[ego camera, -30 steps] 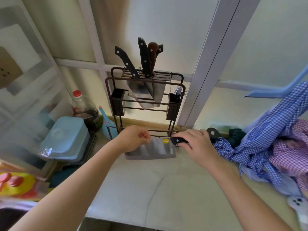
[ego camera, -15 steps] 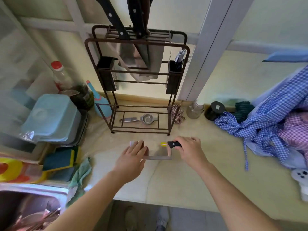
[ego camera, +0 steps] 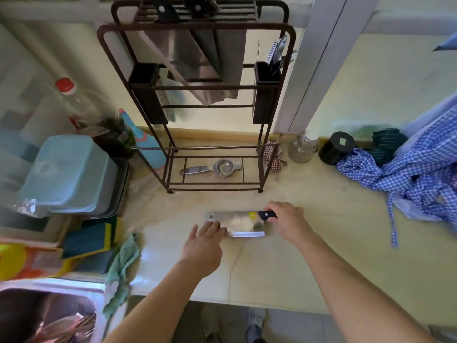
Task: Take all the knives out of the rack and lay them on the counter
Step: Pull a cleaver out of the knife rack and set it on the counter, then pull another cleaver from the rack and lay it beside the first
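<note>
A steel cleaver (ego camera: 237,222) with a yellow sticker and a black handle lies flat on the cream counter (ego camera: 309,263), in front of the rack. My right hand (ego camera: 288,220) is closed around its handle. My left hand (ego camera: 205,246) rests with flat fingers on the blade's left end. The brown wire rack (ego camera: 197,28) stands behind, with several knives (ego camera: 197,50) hanging blade-down from its top slots; their handles are cut off by the frame's top edge.
A metal strainer (ego camera: 217,167) lies on the rack's base. Left: a bottle (ego camera: 74,102), a blue tub (ego camera: 66,174), sponges (ego camera: 91,238), a green cloth (ego camera: 123,261), the sink (ego camera: 37,315). Right: a glass jar (ego camera: 303,147), a black jar (ego camera: 337,147), checked clothes (ego camera: 408,174).
Both hands brought the cleaver down from in front of the rack to the counter. Its blade now lies flat, and my left hand has opened onto it.
</note>
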